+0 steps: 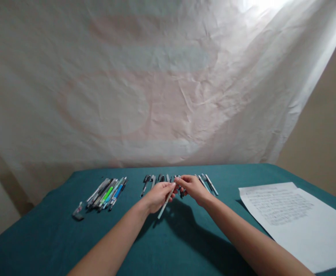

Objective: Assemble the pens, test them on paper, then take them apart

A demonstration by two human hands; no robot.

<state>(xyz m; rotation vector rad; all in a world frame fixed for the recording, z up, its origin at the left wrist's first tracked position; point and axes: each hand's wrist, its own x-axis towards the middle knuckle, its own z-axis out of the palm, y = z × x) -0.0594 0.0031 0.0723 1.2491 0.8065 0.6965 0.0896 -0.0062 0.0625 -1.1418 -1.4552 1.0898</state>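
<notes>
Between the thumb and fingers of my left hand (158, 196) is a slim white pen (164, 207), slanting with its lower end toward me. My right hand (195, 188) is closed at the upper end of this pen, fingertips meeting those of the left. The pen's tip is covered by the fingers, so I cannot tell whether it has a cap there. Behind both hands lies a row of pens (153, 181), spaced apart, some partly hidden. More white pens (211, 184) of that row show just right of my right hand.
A dense group of pens (107, 195), one bright green, lies at the left. Nearer me there is a small dark object in clear wrapping (78, 212). Sheets of paper (308, 230) with handwriting lie at the right on the green tablecloth (99, 241). A pale sheet (168, 96) hangs behind.
</notes>
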